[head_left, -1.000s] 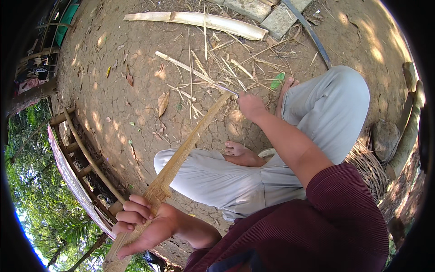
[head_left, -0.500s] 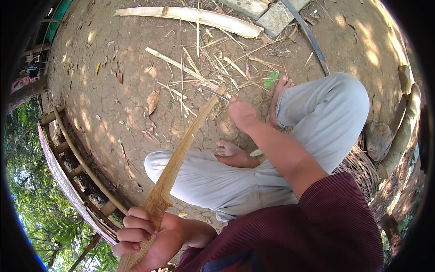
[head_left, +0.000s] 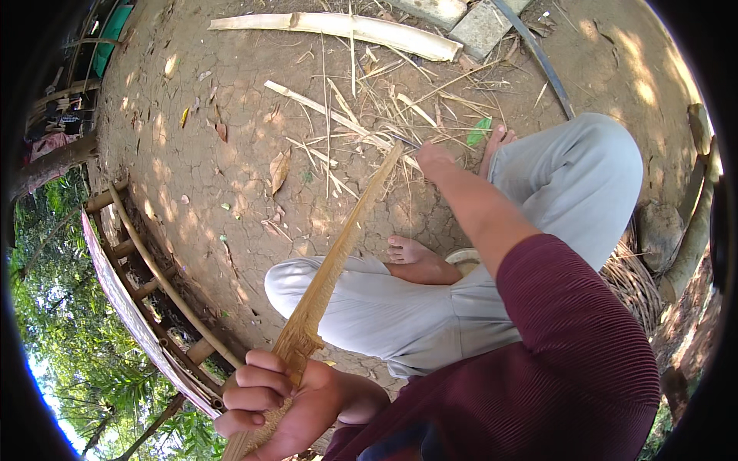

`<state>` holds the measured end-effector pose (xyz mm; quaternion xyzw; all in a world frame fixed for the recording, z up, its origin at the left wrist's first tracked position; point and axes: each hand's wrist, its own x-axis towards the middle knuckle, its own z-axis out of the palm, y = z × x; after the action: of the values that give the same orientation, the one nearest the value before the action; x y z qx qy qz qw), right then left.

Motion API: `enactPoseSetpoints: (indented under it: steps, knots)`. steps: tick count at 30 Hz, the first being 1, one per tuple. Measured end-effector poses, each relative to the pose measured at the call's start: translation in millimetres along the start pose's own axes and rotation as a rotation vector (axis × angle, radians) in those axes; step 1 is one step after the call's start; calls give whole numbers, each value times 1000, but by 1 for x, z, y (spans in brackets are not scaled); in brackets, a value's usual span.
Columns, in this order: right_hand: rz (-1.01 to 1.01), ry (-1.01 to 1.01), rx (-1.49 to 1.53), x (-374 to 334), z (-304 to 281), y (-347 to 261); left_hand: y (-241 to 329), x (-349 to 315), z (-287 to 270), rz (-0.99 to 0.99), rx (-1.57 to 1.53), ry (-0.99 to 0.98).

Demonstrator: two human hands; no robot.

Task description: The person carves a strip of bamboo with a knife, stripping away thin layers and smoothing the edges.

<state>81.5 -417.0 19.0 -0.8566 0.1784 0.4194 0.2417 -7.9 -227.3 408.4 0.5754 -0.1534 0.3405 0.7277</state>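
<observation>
My left hand [head_left: 288,399] is closed round the near end of a long, pale brown wooden strip [head_left: 327,276], which looks like bamboo. The strip slants up and away across my left leg, with a rough, frayed notch just beyond the fingers and a narrow far tip. Close to that tip, my right hand [head_left: 435,160] is closed on a knife, its handle hidden in the fist. Only the thin dark blade [head_left: 407,141] shows, pointing left by the strip's tip. I cannot tell whether blade and strip touch.
Thin shavings [head_left: 361,127] litter the cracked earth beyond my hands, with a green leaf [head_left: 479,131] beside them. A split pale stalk [head_left: 338,25] lies farther off by grey blocks [head_left: 480,29]. A dark curved bar [head_left: 538,61] stretches toward my right knee. Wooden rails [head_left: 165,284] run along the left.
My right hand and the knife have moved away from me, out to the strip's far tip. My left hand keeps its hold. The whole view has shifted slightly.
</observation>
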Motion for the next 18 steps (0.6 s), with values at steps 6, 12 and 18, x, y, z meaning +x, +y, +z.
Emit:
enactPoseSetpoints:
  steps: [6, 12, 18]
  knots:
    - [-44, 70, 8, 14, 24, 38, -11, 22, -23, -18, 41, 95]
    - [-207, 49, -45, -52, 3, -7, -19, 38, -25, -53, 214, 317]
    - [-390, 150, 264, -179, -4, -49, -20, 36, -19, -62, 224, 443]
